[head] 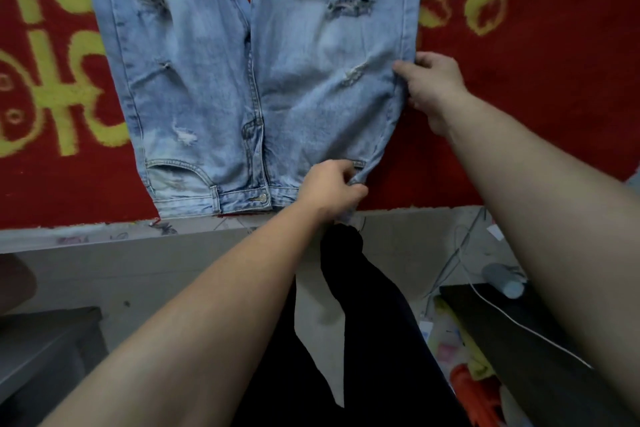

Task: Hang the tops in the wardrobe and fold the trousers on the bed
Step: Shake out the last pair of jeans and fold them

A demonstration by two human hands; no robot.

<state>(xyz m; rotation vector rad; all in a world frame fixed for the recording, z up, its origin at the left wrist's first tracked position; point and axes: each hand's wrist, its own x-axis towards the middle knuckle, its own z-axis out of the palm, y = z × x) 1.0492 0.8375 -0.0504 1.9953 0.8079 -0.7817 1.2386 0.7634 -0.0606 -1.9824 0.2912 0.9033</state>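
Both bare forearms stretch forward over the near edge of the bed (519, 114), whose red cover carries yellow patterns. Pale ripped jeans (214, 80) lie flat on it, front up, waistband toward the person and legs running away. Right hand (433, 87) grips the jeans' right side seam, thumb on top and fingers curled under, while the left hand (330, 189) pinches the waistband corner nearer the person, fingers bunched.
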